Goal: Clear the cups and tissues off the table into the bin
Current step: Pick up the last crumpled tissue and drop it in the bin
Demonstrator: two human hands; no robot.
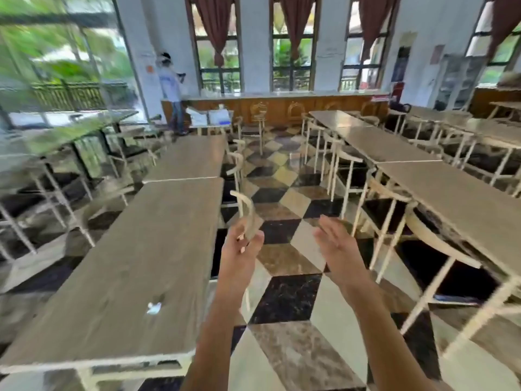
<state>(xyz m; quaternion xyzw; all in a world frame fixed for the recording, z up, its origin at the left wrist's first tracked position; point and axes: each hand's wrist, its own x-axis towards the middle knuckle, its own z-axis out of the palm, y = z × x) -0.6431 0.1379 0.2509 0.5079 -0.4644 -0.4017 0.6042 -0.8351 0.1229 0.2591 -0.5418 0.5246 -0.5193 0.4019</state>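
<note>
Head view, dining hall w/ rows of long wood-top tables and pale-framed chairs over a checkered tile floor (284, 294). Both bare forearms reach fwd above the aisle. Left hand (244, 244): fingers curled round a blurred, clear curved object, prob. a plastic cup (249, 221); motion blur, so exact ID uncertain. Right hand (337, 239): palm turned inward, fingers spread and loose, holding nothing, well apart from left. Near table (135, 263), at left of the arms: one small crumpled white tissue (154, 307) lies on its top toward the near end, away from both hands. Second table (189, 156) butts end-to-end beyond it. A chair (239, 201) stands just beside the near table's right edge. Background: wood counter (282, 104) under tall windows w/ dark-red curtains (215, 26); a person (170, 91) stands at its left end.
</note>
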